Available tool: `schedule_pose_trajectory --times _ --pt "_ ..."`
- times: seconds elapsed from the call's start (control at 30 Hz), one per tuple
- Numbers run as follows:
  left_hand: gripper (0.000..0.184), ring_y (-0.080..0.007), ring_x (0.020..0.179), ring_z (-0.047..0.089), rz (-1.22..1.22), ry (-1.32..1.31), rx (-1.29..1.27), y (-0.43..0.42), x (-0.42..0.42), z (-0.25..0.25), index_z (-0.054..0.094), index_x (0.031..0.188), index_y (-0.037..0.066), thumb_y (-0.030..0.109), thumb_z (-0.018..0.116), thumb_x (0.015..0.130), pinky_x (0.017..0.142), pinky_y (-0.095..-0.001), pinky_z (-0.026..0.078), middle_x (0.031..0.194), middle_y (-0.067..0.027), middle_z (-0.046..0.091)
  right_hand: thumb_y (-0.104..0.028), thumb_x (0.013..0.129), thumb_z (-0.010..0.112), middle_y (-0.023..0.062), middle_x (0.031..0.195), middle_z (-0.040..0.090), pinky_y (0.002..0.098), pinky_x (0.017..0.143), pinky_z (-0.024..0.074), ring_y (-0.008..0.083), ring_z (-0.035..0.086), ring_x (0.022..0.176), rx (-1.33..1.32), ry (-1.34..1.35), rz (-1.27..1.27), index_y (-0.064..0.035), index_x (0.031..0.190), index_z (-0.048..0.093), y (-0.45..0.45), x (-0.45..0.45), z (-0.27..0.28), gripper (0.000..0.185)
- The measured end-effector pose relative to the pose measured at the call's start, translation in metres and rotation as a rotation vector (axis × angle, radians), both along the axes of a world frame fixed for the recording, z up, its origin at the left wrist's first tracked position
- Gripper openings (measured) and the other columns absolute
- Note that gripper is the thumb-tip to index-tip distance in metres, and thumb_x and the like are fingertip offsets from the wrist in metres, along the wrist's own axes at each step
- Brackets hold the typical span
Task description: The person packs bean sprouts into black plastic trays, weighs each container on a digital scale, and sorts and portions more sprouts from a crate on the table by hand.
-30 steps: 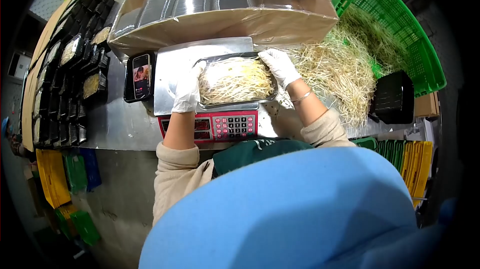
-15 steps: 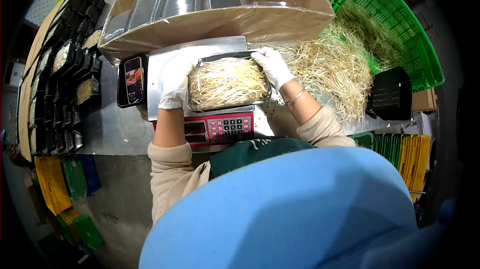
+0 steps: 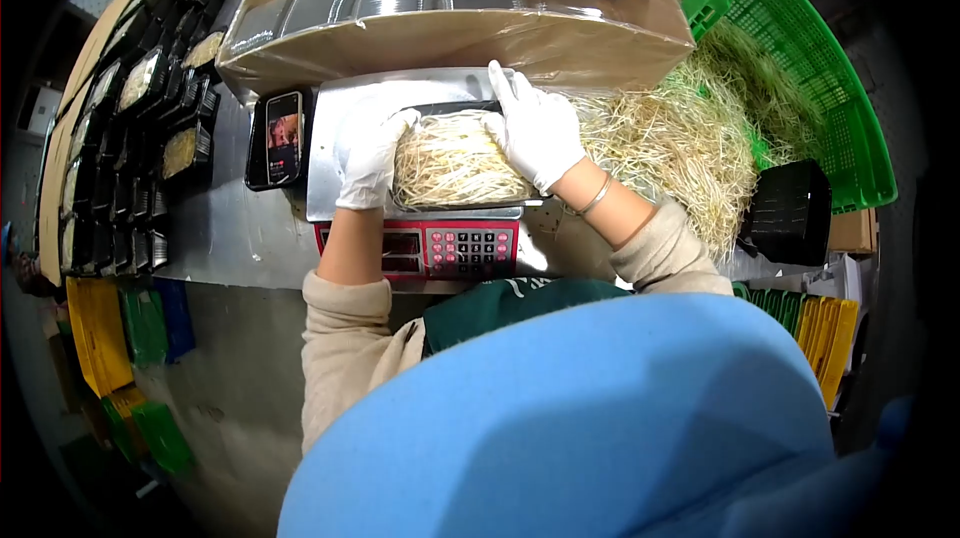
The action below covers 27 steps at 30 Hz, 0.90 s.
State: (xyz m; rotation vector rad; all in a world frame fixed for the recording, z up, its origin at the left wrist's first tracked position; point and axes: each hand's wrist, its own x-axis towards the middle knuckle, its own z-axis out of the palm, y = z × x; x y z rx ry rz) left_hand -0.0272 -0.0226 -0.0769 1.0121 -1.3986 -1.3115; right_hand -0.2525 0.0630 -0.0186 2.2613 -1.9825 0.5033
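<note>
A black plastic tray of pale bean sprouts [image 3: 455, 163] sits over the metal plate of a scale [image 3: 340, 193]. My left hand [image 3: 375, 153], in a white glove, is closed around the tray's left edge, its fingers at the upper left corner. Across the tray's right side lies my right hand [image 3: 540, 133], also gloved; its fingers are stretched out past the far edge and its thumb touches the sprouts side. The hand hides the tray's right rim. In front of the tray is the scale's red keypad panel [image 3: 470, 248].
A phone [image 3: 284, 138] stands in a black tray at left, beyond it stacked black trays [image 3: 125, 173]. Behind is a box [image 3: 460, 43] of clear plastic lids. Loose sprouts [image 3: 670, 148] spill from a green crate [image 3: 830, 98] at right, near an overturned black tray [image 3: 787, 213].
My right hand has shifted from gripping the tray's upper right corner to lying over its right side with fingers extended. My left hand still holds the left edge. The whole view has shifted slightly.
</note>
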Motion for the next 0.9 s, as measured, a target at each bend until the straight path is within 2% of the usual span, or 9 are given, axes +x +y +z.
schedule_pose_trajectory --times 0.2,0.27,0.4,0.53,0.63,0.67,0.73,0.77,0.9 --pt "0.022 -0.0114 0.067 0.059 -0.149 -0.455 0.355 0.09 0.02 0.113 0.067 0.079 0.001 0.021 0.067 0.087 0.063 -0.0237 0.046 0.075 -0.0075 0.065 -0.033 0.087 0.056 0.0197 0.121 0.057 0.038 0.076 0.05 0.0285 0.063 0.089 -0.124 0.075 -0.006 -0.0031 0.14 0.037 -0.001 -0.001 -0.001 0.064" --pt "0.025 -0.0101 0.064 0.061 -0.14 -0.007 0.511 0.105 0.034 0.051 0.065 0.075 0.004 0.024 0.065 0.09 0.061 -0.0202 0.046 0.067 -0.0059 0.065 -0.031 0.087 0.055 0.0195 0.118 0.059 0.0374 0.074 0.0511 0.0286 0.064 0.087 -0.101 0.037 -0.012 -0.0018 0.139 0.038 0.003 0.001 0.0 0.062" --pt "0.022 -0.0134 0.051 0.062 0.117 0.257 0.425 0.115 0.007 0.032 0.064 0.071 0.001 0.015 0.063 0.089 0.048 -0.0225 0.05 0.061 -0.0076 0.064 -0.036 0.09 0.049 0.0193 0.11 0.061 0.0407 0.073 0.0499 0.0272 0.065 0.083 -0.138 -0.049 0.018 0.0004 0.133 0.044 0.001 -0.001 -0.01 0.056" --pt "0.03 -0.0187 0.061 0.066 0.046 0.311 0.466 0.106 0.012 0.028 0.062 0.089 -0.005 0.024 0.06 0.092 0.055 -0.0277 0.057 0.083 -0.015 0.068 -0.04 0.091 0.048 0.0169 0.099 0.066 0.0394 0.072 0.0514 0.0272 0.067 0.083 0.243 0.069 -0.048 0.0007 0.125 0.051 -0.001 0.006 0.043 0.053" --pt "0.063 -0.0167 0.061 0.066 -0.201 0.333 0.435 0.124 0.018 0.033 0.051 0.119 -0.008 0.051 0.048 0.095 0.05 -0.0206 0.048 0.073 -0.0165 0.069 -0.05 0.093 0.046 0.019 0.097 0.067 0.0423 0.074 0.052 0.0292 0.067 0.087 0.253 -0.008 0.006 0.0017 0.124 0.052 -0.019 0.031 0.072 0.061" --pt "0.06 -0.0161 0.063 0.066 0.051 0.25 0.59 0.136 0.007 0.025 0.061 0.106 -0.005 0.053 0.047 0.095 0.052 -0.0196 0.047 0.076 -0.0157 0.07 -0.05 0.092 0.046 0.0212 0.102 0.066 0.044 0.081 0.05 0.0291 0.066 0.095 0.14 -0.086 0.046 0.0015 0.126 0.051 -0.026 0.041 0.071 0.062" --pt "0.056 -0.0109 0.06 0.06 -0.28 -0.034 0.601 0.154 0.004 0.041 0.068 0.065 0.003 0.047 0.05 0.095 0.054 -0.0197 0.043 0.072 -0.0086 0.07 -0.052 0.092 0.045 0.0215 0.104 0.065 0.0423 0.079 0.0518 0.0329 0.065 0.092 -0.218 0.047 0.079 -0.0028 0.13 0.047 -0.036 0.059 0.0 0.062" --pt "0.05 -0.0085 0.058 0.056 -0.343 0.039 0.597 0.156 0.005 0.004 0.07 0.073 0.003 0.044 0.053 0.095 0.054 -0.02 0.041 0.072 -0.0065 0.069 -0.049 0.093 0.044 0.0205 0.103 0.066 0.0429 0.082 0.0501 0.0343 0.064 0.093 0.264 -0.187 0.232 -0.0013 0.126 0.051 -0.033 0.055 0.031 0.059" --pt "0.035 -0.0054 0.064 0.057 -0.302 0.253 0.575 0.164 -0.018 0.061 0.07 0.086 0.001 0.034 0.061 0.093 0.055 -0.0178 0.041 0.075 -0.0022 0.068 -0.041 0.092 0.047 0.0178 0.111 0.064 0.0426 0.089 0.0471 0.0345 0.06 0.102 0.455 -0.244 0.045 -0.0083 0.111 0.064 -0.025 0.066 0.045 0.042"
